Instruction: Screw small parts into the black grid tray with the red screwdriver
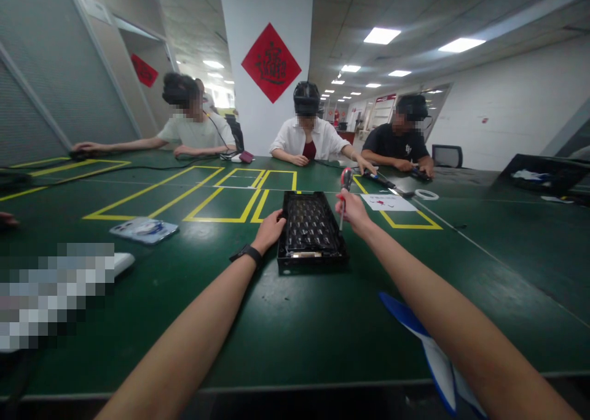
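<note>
A black rectangular case (314,261), with rows of shiny shapes inside, lies on the green table in front of me. At its left side, my left hand (271,232) grips the edge, thumb near the rim. My right hand (353,212) is closed around a screwdriver (345,180) with a red and grey handle. The handle points up, and the thin shaft runs down to the case's right edge. Whether the tip touches a screw there is too small to tell.
Yellow tape outlines (221,218) mark the green table (295,334). A clear packet (144,229) lies left, a printed sheet (389,203) and white ring (426,195) right. Beneath my right forearm is a blue-and-white item (408,315). Three people sit across the table.
</note>
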Demonstrator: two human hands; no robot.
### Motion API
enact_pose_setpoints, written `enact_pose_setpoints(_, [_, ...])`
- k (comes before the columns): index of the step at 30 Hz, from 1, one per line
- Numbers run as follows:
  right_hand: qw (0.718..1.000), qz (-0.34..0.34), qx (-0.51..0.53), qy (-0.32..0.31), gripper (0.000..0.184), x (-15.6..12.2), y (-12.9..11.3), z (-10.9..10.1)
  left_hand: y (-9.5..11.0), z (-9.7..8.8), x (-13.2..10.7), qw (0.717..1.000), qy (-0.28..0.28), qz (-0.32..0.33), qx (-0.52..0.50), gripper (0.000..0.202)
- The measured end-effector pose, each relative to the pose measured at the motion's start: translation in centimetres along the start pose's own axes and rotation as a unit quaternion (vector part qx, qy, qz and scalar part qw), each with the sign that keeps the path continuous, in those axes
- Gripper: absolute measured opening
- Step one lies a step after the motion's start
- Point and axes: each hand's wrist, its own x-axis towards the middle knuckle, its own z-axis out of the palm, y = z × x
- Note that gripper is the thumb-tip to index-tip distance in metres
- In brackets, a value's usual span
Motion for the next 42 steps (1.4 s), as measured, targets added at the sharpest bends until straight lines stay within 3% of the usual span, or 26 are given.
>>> enact_pose_setpoints(1, [0.989,-0.041,0.143,0.023,0.046,-0.4,-1.1,0.6,0.3,-0.2,-0.1,1.000,0.018,0.011,0.002,0.042])
enact_pose_setpoints(3, [0.916,-0.091,0.391,-0.008,0.043,-1.6,-3.0,2.3,1.3,-0.8,-0.8,0.996,0.065,0.054,-0.005,0.039])
enact_pose_setpoints(5, [0.873,-0.103,0.476,-0.035,0.041,-3.0,-4.1,4.1,2.6,-1.6,-2.0,0.991,0.073,0.105,-0.043,0.032])
enact_pose_setpoints(7, [0.855,-0.123,0.503,-0.019,0.038,-4.2,-4.4,5.5,4.0,-2.4,-3.4,0.989,0.020,0.116,-0.088,0.029])
enact_pose_setpoints(9, [0.848,-0.140,0.511,0.011,0.035,-5.1,-4.2,6.2,5.0,-2.9,-4.8,0.986,-0.042,0.116,-0.112,0.031])
enact_pose_setpoints(13, [0.830,-0.155,0.535,0.024,0.033,-6.1,-3.5,5.9,6.0,-3.3,-6.2,0.982,-0.083,0.120,-0.124,0.027])
enact_pose_setpoints(20, [0.820,-0.177,0.542,-0.052,0.033,-6.2,-3.4,5.2,6.2,-3.2,-5.7,0.979,-0.117,0.108,-0.125,0.031])
enact_pose_setpoints(26, [0.807,-0.188,0.548,-0.119,0.033,-5.8,-2.9,5.6,5.7,-3.6,-5.6,0.970,-0.151,0.151,-0.115,0.026])
enact_pose_setpoints(35, [0.818,-0.203,0.532,-0.080,0.035,-6.2,-3.2,5.6,5.3,-3.0,-5.5,0.976,-0.142,0.119,-0.119,0.028])
enact_pose_setpoints(42, [0.813,-0.199,0.540,-0.092,0.032,-6.2,-2.9,5.7,5.8,-3.5,-5.9,0.969,-0.126,0.209,-0.043,0.026])
